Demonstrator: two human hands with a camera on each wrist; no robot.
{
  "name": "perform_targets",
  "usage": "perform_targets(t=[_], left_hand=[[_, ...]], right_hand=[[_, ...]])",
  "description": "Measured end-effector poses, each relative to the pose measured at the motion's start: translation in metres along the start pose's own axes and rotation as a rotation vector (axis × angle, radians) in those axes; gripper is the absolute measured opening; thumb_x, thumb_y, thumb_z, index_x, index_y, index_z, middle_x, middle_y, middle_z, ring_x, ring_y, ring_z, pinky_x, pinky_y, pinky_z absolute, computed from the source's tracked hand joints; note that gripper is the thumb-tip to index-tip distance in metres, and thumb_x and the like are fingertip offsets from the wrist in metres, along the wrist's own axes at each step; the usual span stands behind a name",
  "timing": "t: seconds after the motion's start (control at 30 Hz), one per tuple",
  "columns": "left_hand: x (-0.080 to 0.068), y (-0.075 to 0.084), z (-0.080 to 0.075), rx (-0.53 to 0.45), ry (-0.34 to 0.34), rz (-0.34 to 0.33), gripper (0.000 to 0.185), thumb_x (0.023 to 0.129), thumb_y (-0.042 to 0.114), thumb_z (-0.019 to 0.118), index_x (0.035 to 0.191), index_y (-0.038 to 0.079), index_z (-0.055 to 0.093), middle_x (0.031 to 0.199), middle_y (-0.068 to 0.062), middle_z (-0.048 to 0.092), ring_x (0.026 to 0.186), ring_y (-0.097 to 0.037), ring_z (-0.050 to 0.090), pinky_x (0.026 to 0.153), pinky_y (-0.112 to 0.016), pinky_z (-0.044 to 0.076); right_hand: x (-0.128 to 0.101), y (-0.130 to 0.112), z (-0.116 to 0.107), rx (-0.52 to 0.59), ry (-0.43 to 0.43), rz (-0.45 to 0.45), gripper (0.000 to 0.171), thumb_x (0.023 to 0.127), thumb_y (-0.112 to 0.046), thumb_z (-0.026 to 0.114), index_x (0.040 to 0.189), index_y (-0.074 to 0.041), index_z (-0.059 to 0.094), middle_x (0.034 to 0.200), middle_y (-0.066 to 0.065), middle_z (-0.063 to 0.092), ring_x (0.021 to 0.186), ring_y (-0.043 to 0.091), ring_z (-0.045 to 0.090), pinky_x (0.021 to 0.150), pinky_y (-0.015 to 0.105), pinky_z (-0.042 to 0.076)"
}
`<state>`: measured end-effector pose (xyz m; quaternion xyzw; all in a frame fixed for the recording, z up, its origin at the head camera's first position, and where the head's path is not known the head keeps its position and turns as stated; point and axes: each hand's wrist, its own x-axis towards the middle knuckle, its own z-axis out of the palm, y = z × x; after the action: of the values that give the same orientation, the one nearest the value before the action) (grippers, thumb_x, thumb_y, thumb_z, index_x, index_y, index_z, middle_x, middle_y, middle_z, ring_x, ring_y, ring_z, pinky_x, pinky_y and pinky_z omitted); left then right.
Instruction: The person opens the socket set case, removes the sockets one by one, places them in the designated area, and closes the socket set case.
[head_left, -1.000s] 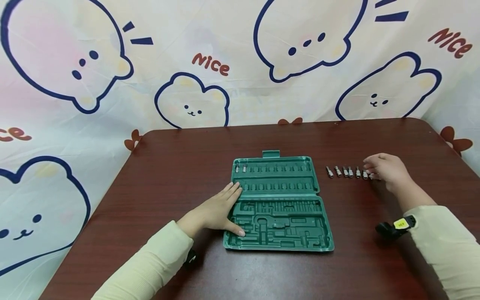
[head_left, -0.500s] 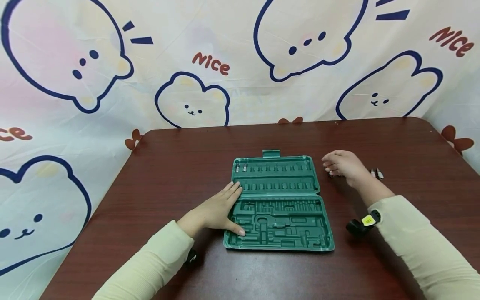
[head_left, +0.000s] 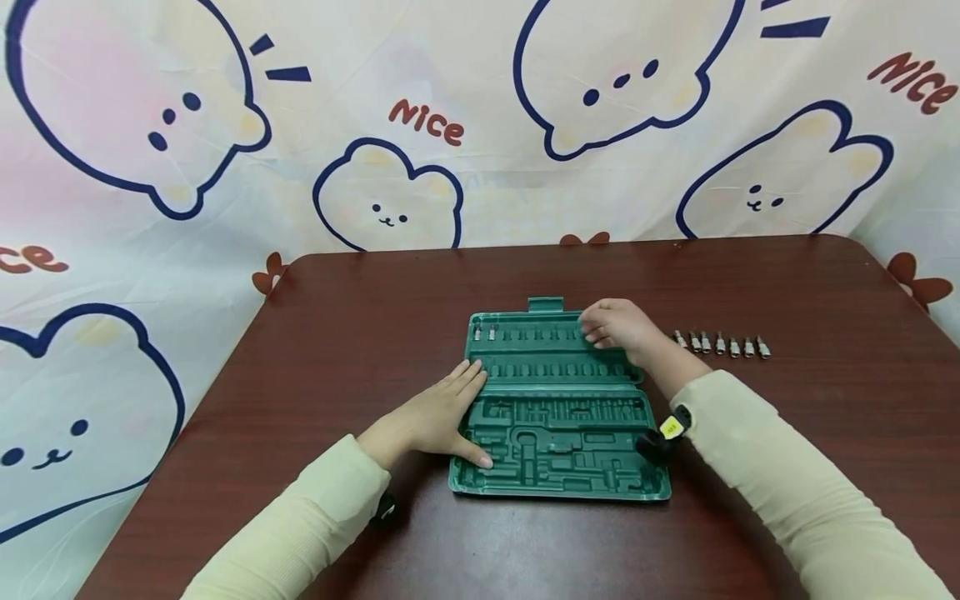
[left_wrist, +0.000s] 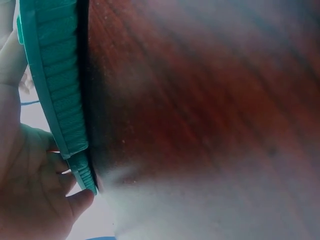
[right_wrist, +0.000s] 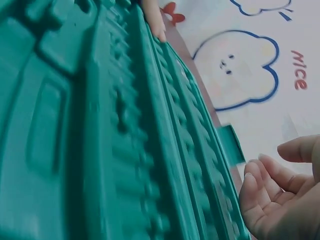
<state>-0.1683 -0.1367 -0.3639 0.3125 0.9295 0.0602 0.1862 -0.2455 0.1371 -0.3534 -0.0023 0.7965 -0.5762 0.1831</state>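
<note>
Both arms wear long, pale cream sleeves of soft knit cloth, the left sleeve (head_left: 300, 533) and the right sleeve (head_left: 795, 492) each ending in a snug cuff at the wrist, with both hands bare. A small black camera unit (head_left: 654, 443) is strapped at the right wrist, carrying a yellow label (head_left: 670, 428) with dark print too small to read. A dark bit of a like unit (head_left: 385, 510) shows under the left cuff, mostly hidden by the sleeve
</note>
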Motion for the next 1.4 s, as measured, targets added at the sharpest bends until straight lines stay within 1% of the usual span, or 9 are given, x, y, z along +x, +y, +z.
perform_targets(t=[0.2, 0.4, 0.5, 0.63, 0.93, 1.1, 1.23, 1.4], left_hand=[[0.002, -0.001, 0.001, 0.005, -0.013, -0.004, 0.115, 0.059, 0.071, 0.055, 0.139, 0.003, 0.007, 0.143, -0.011, -0.001, 0.129, -0.024, -0.004, 0.101, -0.037, 0.014], [0.003, 0.0, 0.0, 0.001, -0.023, -0.021, 0.115, 0.059, 0.07, 0.055, 0.139, 0.004, 0.006, 0.143, -0.01, -0.001, 0.129, -0.022, -0.004, 0.101, -0.036, 0.013], [0.003, 0.0, 0.0, 0.003, -0.021, -0.019, 0.115, 0.059, 0.071, 0.055, 0.139, 0.004, 0.006, 0.143, -0.01, -0.001, 0.129, -0.022, -0.004, 0.101, -0.036, 0.014], [0.004, -0.001, 0.001, 0.009, -0.021, -0.017, 0.116, 0.059, 0.072, 0.054, 0.139, 0.004, 0.006, 0.143, -0.01, -0.001, 0.129, -0.022, -0.005, 0.101, -0.036, 0.013], [0.005, -0.002, 0.001, 0.003, -0.029, -0.018, 0.115, 0.059, 0.071, 0.054, 0.139, 0.004, 0.005, 0.143, -0.01, -0.002, 0.129, -0.022, -0.005, 0.101, -0.036, 0.013], [0.004, -0.001, 0.0, 0.004, -0.03, -0.016, 0.115, 0.059, 0.071, 0.054, 0.139, 0.004, 0.005, 0.143, -0.01, -0.002, 0.129, -0.022, -0.005, 0.101, -0.036, 0.013], [0.005, -0.002, 0.0, 0.01, -0.028, -0.012, 0.115, 0.059, 0.072, 0.053, 0.139, 0.004, 0.005, 0.143, -0.01, -0.002, 0.129, -0.022, -0.005, 0.101, -0.036, 0.014], [0.004, -0.002, 0.0, 0.003, -0.022, -0.003, 0.115, 0.059, 0.071, 0.054, 0.139, 0.003, 0.006, 0.143, -0.011, -0.002, 0.129, -0.023, -0.005, 0.101, -0.037, 0.016]], right_hand=[[0.012, -0.008, 0.023, -0.021, -0.056, 0.006, 0.031, 0.092, -0.017, 0.041, 0.111, 0.006, 0.048, 0.097, 0.017, 0.05, 0.081, 0.025, 0.051, 0.072, 0.035, 0.045], [0.024, -0.013, 0.043, -0.06, -0.113, -0.008, 0.029, 0.091, -0.018, 0.042, 0.107, 0.004, 0.052, 0.094, 0.015, 0.052, 0.08, 0.024, 0.052, 0.07, 0.033, 0.045], [0.029, -0.015, 0.052, -0.086, -0.132, -0.01, 0.028, 0.091, -0.018, 0.043, 0.105, 0.004, 0.053, 0.093, 0.014, 0.052, 0.08, 0.023, 0.053, 0.069, 0.032, 0.045], [0.035, -0.018, 0.06, -0.111, -0.133, -0.014, 0.027, 0.091, -0.018, 0.043, 0.105, 0.003, 0.054, 0.094, 0.014, 0.053, 0.081, 0.023, 0.053, 0.067, 0.031, 0.046], [0.051, -0.021, 0.075, -0.088, -0.143, -0.033, 0.028, 0.092, -0.017, 0.042, 0.11, 0.001, 0.053, 0.099, 0.016, 0.053, 0.083, 0.023, 0.054, 0.067, 0.029, 0.047], [0.059, -0.024, 0.081, -0.098, -0.126, -0.042, 0.028, 0.091, -0.017, 0.042, 0.111, 0.0, 0.053, 0.099, 0.014, 0.053, 0.082, 0.023, 0.054, 0.066, 0.028, 0.048], [0.064, -0.027, 0.085, -0.14, -0.111, -0.046, 0.027, 0.091, -0.016, 0.043, 0.109, 0.0, 0.054, 0.092, 0.013, 0.052, 0.076, 0.022, 0.053, 0.062, 0.028, 0.048], [0.07, -0.03, 0.092, -0.207, -0.098, -0.04, 0.025, 0.091, -0.015, 0.044, 0.105, 0.001, 0.057, 0.076, 0.01, 0.051, 0.061, 0.017, 0.049, 0.057, 0.026, 0.046]])
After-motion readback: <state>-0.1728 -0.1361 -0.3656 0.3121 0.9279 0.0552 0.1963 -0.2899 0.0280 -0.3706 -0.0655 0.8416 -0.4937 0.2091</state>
